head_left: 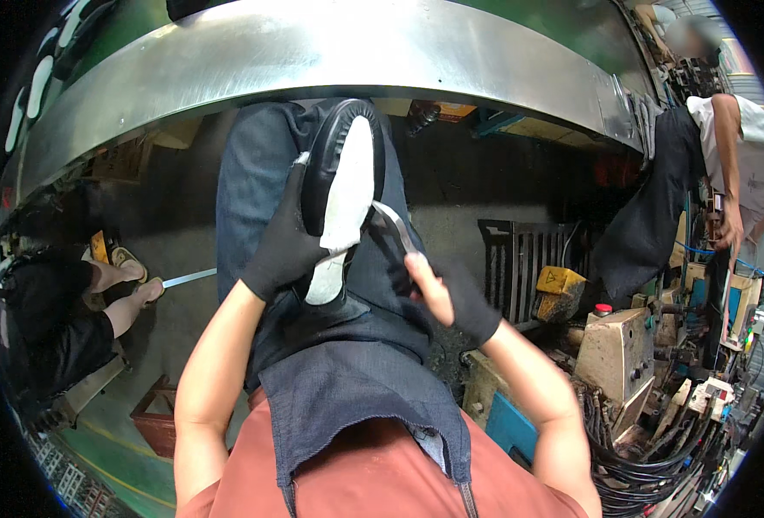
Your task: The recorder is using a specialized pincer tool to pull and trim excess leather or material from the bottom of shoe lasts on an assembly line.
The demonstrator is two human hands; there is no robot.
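Note:
A black shoe upper (316, 194) lies bottom up across my lap, its toe pointing away from me. A white insole (352, 173) covers its underside, with the black edge gathered around the toe. My left hand (281, 246), in a black glove, grips the shoe from its left side. In my right hand (451, 289), gloved with bare thumb and fingertips, is a curved metal hand tool (392, 223). The tool's tip is at the right edge of the insole, near the middle of the shoe. Its exact kind is unclear, and my fingers hide its lower part.
A shiny metal bench edge (330, 47) curves across in front of my knees. On the right stand a machine box with a red button (603, 309), a yellow pedal (559, 292) and black cables (641, 466). Other people are at left and far right.

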